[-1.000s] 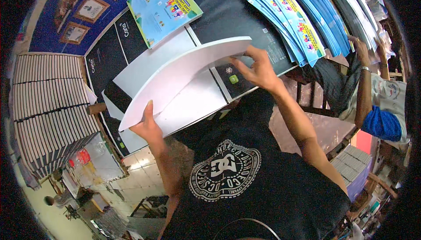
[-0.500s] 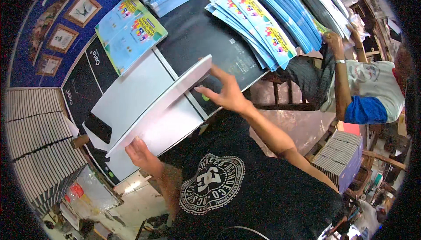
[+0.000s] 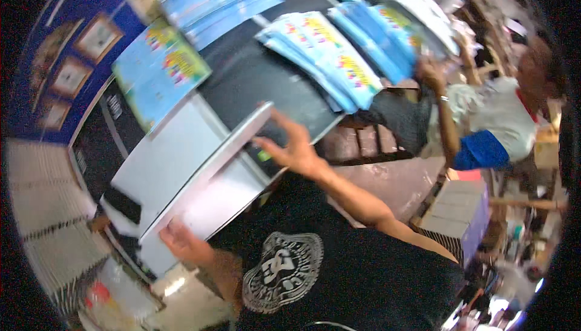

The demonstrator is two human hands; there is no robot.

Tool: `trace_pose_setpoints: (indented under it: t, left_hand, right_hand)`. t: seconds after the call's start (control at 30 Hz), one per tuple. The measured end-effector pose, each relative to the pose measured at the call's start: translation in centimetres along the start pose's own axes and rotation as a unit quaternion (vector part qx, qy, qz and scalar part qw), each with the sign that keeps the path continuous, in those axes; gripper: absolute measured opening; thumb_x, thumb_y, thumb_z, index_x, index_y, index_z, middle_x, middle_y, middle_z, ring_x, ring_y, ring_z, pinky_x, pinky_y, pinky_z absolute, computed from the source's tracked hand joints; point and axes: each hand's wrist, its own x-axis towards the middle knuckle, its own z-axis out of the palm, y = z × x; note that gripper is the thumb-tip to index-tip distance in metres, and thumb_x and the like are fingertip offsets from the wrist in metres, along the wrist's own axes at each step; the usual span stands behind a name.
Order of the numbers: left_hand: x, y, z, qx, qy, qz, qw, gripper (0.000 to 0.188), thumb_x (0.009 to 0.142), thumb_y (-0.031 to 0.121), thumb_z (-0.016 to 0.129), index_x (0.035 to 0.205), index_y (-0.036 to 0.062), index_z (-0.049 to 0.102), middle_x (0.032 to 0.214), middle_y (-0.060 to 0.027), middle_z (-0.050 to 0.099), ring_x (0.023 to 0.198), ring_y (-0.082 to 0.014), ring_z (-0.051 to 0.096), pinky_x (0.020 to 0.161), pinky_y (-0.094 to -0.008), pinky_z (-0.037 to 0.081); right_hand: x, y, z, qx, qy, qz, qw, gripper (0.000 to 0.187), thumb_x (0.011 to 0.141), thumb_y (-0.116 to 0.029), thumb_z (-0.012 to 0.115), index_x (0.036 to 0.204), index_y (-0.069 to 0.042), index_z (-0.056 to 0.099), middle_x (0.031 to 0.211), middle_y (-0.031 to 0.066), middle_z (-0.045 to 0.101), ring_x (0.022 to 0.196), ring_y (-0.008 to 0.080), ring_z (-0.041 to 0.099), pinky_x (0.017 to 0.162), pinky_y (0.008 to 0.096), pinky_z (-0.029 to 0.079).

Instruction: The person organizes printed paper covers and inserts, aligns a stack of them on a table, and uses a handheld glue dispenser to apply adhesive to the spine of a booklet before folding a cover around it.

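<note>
A thick stack of white sheets [image 3: 213, 170] stands tilted on its long edge between my hands. My left hand [image 3: 181, 240] presses its fingers against the near-left end of the stack. At the far-right end, my right hand [image 3: 296, 149] has its fingers on the stack's edge, partly hidden behind it, with the thumb held apart. Under and behind the stack lies a flat pile of white sheets [image 3: 175, 149]. A black rectangular object [image 3: 123, 203] rests on the left end of that pile.
Blue and yellow printed sheets [image 3: 160, 71] lie beyond the white pile. Fanned blue printed stacks [image 3: 327, 52] cover the far side of the black table [image 3: 242, 71]. A co-worker's hand [image 3: 431, 74] touches stacks at right. Bound blocks [image 3: 45, 173] pile up at left; another boxy stack [image 3: 451, 210] stands right.
The whole view has shifted and blurred, so the scene sits lower and further left. My hands keep the same grasp on the white stack. The co-worker's hand has moved slightly.
</note>
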Motion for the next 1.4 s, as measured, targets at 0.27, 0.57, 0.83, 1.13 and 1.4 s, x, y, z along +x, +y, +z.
trace_pose_setpoints:
  t: [0.27, 0.57, 0.83, 1.13, 1.4]
  left_hand:
    - [1.3, -0.5, -0.3, 0.043, 0.029, 0.006, 0.999, 0.048, 0.096, 0.021, 0.067, 0.126, -0.0128, 0.050, 0.116, -0.0235, 0.061, 0.107, -0.0290, 0.061, 0.094, -0.0381, 0.050]
    - [1.0, -0.5, -0.4, 0.115, 0.062, -0.011, 0.991, 0.048, 0.095, 0.021, 0.069, 0.125, -0.0125, 0.053, 0.115, -0.0254, 0.065, 0.106, -0.0293, 0.064, 0.093, -0.0380, 0.052]
    - [1.1, -0.1, -0.2, 0.076, 0.082, -0.003, 0.994, 0.043, 0.097, 0.020, 0.067, 0.123, -0.0127, 0.056, 0.114, -0.0241, 0.066, 0.104, -0.0282, 0.065, 0.091, -0.0379, 0.053]
    - [1.5, 0.7, -0.2, 0.127, 0.077, 0.010, 0.989, 0.043, 0.098, 0.020, 0.065, 0.124, -0.0131, 0.057, 0.115, -0.0232, 0.066, 0.103, -0.0255, 0.065, 0.092, -0.0355, 0.052]
    - [1.2, -0.6, -0.4, 0.068, 0.052, 0.026, 0.996, 0.044, 0.095, 0.019, 0.070, 0.120, -0.0143, 0.057, 0.110, -0.0243, 0.068, 0.100, -0.0279, 0.067, 0.089, -0.0372, 0.054]
  right_hand:
    - [0.8, -1.8, -0.8, 0.077, -0.003, 0.040, 0.996, 0.070, 0.082, -0.021, 0.080, 0.141, 0.000, 0.049, 0.140, 0.0200, 0.056, 0.125, 0.0289, 0.059, 0.105, 0.0380, 0.045]
    - [0.4, -1.1, -0.8, 0.070, 0.010, 0.030, 0.997, 0.055, 0.083, -0.021, 0.078, 0.131, -0.002, 0.058, 0.129, 0.0191, 0.063, 0.118, 0.0329, 0.062, 0.101, 0.0397, 0.049]
    - [0.7, -1.7, -0.4, 0.093, -0.005, 0.030, 0.995, 0.055, 0.083, -0.019, 0.077, 0.131, 0.000, 0.057, 0.129, 0.0193, 0.063, 0.119, 0.0339, 0.062, 0.101, 0.0410, 0.049]
    - [1.4, -2.0, 0.4, 0.082, 0.011, 0.003, 0.997, 0.061, 0.083, -0.019, 0.077, 0.136, 0.000, 0.053, 0.132, 0.0203, 0.061, 0.120, 0.0333, 0.061, 0.101, 0.0396, 0.049]
    - [0.2, -1.6, -0.2, 0.081, 0.031, 0.030, 0.996, 0.057, 0.086, -0.021, 0.075, 0.135, 0.000, 0.055, 0.127, 0.0226, 0.063, 0.115, 0.0336, 0.064, 0.098, 0.0399, 0.051]
